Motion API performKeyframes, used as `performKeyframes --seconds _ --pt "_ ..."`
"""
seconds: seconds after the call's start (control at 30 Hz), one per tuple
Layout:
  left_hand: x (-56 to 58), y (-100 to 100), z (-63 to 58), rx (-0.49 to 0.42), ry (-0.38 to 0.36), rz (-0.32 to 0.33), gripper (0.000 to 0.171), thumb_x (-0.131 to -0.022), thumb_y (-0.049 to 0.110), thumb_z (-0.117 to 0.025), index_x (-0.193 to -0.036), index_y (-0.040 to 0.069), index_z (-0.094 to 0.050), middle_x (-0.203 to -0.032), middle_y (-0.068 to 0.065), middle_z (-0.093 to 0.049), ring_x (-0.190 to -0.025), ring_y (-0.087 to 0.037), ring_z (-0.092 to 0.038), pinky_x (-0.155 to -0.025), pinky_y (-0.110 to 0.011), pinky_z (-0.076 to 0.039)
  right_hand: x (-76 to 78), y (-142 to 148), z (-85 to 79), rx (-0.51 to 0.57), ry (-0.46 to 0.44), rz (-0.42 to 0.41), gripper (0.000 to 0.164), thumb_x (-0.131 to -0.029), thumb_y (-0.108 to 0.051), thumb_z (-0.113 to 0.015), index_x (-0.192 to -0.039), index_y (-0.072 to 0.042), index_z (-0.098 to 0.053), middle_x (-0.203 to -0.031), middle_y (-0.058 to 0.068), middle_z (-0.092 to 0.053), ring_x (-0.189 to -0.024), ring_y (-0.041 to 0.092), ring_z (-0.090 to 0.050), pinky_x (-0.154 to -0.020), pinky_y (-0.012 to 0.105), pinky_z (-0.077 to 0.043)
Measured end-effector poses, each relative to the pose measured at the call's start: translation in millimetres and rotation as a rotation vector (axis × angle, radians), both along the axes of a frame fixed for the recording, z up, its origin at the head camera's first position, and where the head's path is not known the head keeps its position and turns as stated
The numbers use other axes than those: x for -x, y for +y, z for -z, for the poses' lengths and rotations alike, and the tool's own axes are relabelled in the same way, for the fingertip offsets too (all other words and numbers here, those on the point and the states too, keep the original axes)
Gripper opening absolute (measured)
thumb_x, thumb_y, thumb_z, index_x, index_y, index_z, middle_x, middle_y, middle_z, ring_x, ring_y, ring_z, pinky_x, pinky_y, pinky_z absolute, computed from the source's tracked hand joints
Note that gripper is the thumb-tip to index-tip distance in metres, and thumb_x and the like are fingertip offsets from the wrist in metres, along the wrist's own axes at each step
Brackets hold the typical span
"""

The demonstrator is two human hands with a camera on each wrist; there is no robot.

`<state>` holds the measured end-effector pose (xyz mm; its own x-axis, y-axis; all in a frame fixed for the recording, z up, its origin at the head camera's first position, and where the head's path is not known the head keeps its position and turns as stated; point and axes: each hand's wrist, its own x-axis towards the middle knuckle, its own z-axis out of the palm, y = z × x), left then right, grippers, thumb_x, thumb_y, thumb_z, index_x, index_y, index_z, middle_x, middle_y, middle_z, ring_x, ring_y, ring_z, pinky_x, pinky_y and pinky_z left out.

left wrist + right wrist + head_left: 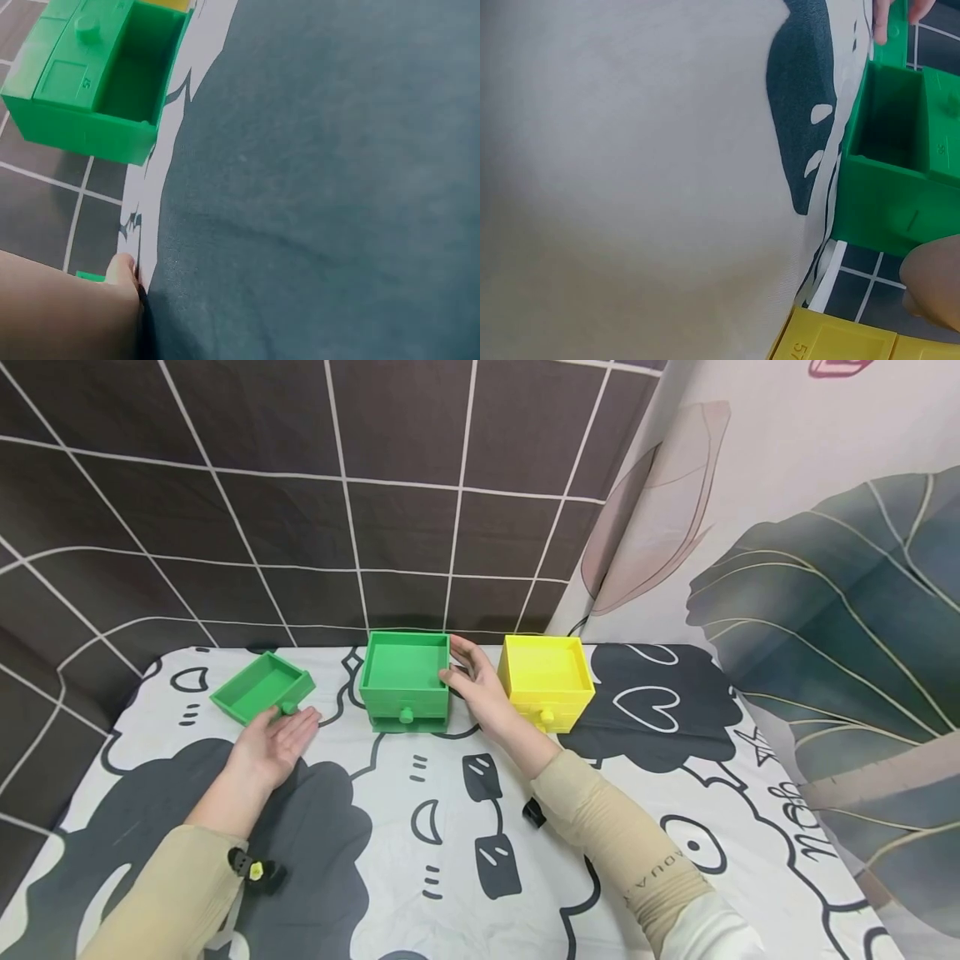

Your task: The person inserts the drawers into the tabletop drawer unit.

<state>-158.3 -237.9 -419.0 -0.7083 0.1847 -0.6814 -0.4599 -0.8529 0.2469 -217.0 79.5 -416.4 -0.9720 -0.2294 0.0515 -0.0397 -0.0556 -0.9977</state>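
A green drawer box [406, 701] stands mid-table. An upper drawer with a round knob sits in it, and the lower compartment [892, 120] is an empty opening. My right hand [483, 689] holds the box's right side, thumb over the top rim and fingers along the outer wall. To the left, a loose green drawer [258, 689] lies tilted on the cloth, open side up. My left hand [272, 747] is beside its knob, palm up with fingers extended; whether the fingertips touch the drawer is unclear.
A yellow drawer box [546, 670] stands just right of my right hand, its knob facing me. A black-and-white patterned cloth [420, 893] covers the table. Behind rises a dark grid-patterned curtain [397, 527], with a leaf-patterned one [825, 610] on the right.
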Motion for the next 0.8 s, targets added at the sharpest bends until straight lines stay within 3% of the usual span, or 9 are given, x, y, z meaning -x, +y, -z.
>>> performKeyframes --seconds 0.1,0.33,0.63,0.8 --pt "3.2 0.6 -1.4 -0.016 -0.022 -0.035 0.066 -0.115 0.040 -0.037 -0.169 0.039 0.001 -0.131 -0.001 -0.071 -0.161 -0.001 -0.025 -0.129 -0.018 -0.030 -0.2 0.0 -0.4 -0.002 -0.001 0.000 0.067 -0.100 -0.003 -0.059 -0.162 0.000 -0.034 -0.168 0.018 -0.038 -0.160 0.029 -0.033 -0.135 0.041 -0.032" --pt "7.8 4.1 -1.9 -0.020 -0.041 -0.054 0.062 -0.115 0.038 -0.038 -0.169 0.038 -0.006 -0.125 -0.002 -0.075 -0.159 0.000 -0.028 -0.128 -0.017 -0.031 0.3 1.0 -0.3 -0.003 0.004 0.000 0.067 -0.100 -0.003 -0.059 -0.162 0.000 -0.034 -0.168 0.018 -0.038 -0.160 0.029 -0.033 -0.135 0.040 -0.032" --pt "9.4 8.3 -0.5 -0.016 -0.082 -0.094 0.055 -0.113 0.033 -0.048 -0.163 0.037 -0.025 -0.095 -0.007 -0.078 -0.155 0.004 -0.034 -0.123 -0.014 -0.037 0.7 1.6 1.7 -0.010 0.004 0.006 0.066 -0.100 -0.003 -0.058 -0.162 0.000 -0.034 -0.168 0.017 -0.039 -0.160 0.029 -0.034 -0.135 0.041 -0.033" --pt "9.4 8.7 -0.7 0.013 -0.083 -0.103 0.053 -0.112 0.036 -0.049 -0.161 0.036 -0.028 -0.090 -0.006 -0.078 -0.153 0.005 -0.037 -0.120 -0.014 -0.041 0.2 0.9 1.5 -0.013 0.009 0.001 0.067 -0.100 -0.003 -0.058 -0.162 0.000 -0.034 -0.169 0.017 -0.038 -0.160 0.029 -0.034 -0.135 0.042 -0.033"
